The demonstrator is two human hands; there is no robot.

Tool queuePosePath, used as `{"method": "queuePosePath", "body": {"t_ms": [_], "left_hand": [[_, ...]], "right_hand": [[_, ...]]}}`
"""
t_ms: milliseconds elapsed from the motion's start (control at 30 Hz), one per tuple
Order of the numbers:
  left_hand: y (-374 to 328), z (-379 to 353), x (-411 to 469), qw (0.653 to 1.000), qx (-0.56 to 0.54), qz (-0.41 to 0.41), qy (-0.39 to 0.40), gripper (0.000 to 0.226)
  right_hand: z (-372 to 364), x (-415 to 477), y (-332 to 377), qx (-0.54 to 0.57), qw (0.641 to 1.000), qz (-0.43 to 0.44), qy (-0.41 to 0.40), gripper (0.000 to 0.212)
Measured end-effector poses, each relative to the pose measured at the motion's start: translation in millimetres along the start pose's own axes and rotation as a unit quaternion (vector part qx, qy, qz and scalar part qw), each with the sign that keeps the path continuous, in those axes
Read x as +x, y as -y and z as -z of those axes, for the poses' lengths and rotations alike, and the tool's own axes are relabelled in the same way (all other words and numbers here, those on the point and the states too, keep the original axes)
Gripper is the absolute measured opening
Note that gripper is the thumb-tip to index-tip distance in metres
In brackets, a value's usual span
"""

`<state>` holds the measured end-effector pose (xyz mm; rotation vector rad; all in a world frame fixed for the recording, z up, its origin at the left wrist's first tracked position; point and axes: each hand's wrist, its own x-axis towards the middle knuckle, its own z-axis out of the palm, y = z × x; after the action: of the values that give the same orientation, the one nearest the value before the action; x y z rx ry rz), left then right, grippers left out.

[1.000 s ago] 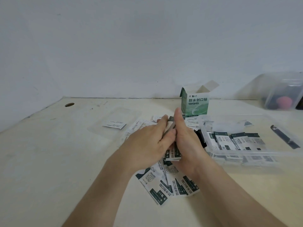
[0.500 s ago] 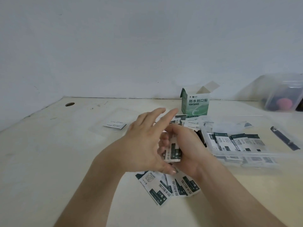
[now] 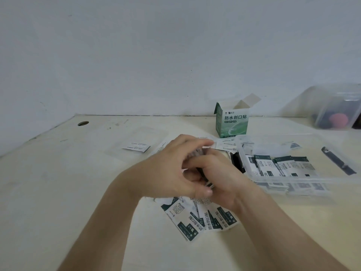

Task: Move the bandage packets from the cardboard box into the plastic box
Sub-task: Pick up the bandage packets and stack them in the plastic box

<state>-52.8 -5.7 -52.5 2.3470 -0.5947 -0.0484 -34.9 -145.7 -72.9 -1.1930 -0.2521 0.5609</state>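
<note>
Between curled fingers, blurred green-white packets

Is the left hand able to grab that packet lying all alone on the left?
Probably yes: nothing stands between the left hand and the lone packet. It would first have to drop its grip on the stack of packets held with the right hand.

Blurred packets lie mostly hidden between left grip and right grip; well right of them, a tub runs off-frame.
</note>
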Motion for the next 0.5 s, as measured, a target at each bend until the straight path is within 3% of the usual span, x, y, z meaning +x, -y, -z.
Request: {"method": "queuePosePath", "body": {"t_ms": [133,233,333,500], "left_hand": [[-2.5,13.8,-2.9,0.988,-0.131,-0.001,-0.084,0.029],[-2.7,9.2,0.8,0.973,-0.145,0.007,-0.177,0.030],[-0.8,-5.0,9.1,0.962,-0.045,0.002,-0.269,0.031],[5.9,-0.9,11.0,0.921,-0.035,0.043,-0.385,0.029]], "right_hand": [[0.1,-2.4,3.8,-0.022,0.997,0.017,0.073,0.026],[-1.3,-1.6,4.7,0.026,0.992,0.010,0.120,0.044],[-3.2,-1.1,4.8,0.078,0.988,0.008,0.129,0.040],[-1.4,-2.0,6.9,0.139,0.985,-0.014,0.101,0.035]]}}
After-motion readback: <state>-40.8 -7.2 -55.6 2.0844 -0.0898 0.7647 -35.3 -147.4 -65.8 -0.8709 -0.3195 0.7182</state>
